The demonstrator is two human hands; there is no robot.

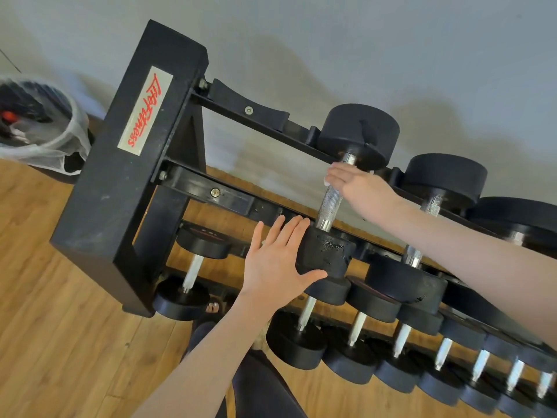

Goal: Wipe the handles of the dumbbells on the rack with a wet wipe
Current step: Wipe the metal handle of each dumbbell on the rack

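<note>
A black dumbbell rack [126, 164] stands against the grey wall. On its top tier lies a dumbbell with a knurled chrome handle [331, 203] and black round heads. My right hand [358, 185] is wrapped round the upper part of that handle, with a bit of white wet wipe [327, 181] showing under the fingers. My left hand [277, 257] lies flat with straight fingers against the near head [325, 254] of the same dumbbell. A second dumbbell handle [431, 206] lies just to the right on the same tier.
The lower tier holds several smaller dumbbells with white handles [402, 339] running to the right. A bin lined with a clear plastic bag [45, 128] stands at the left by the wall. The floor [60, 327] is wood. My leg and foot show below the rack.
</note>
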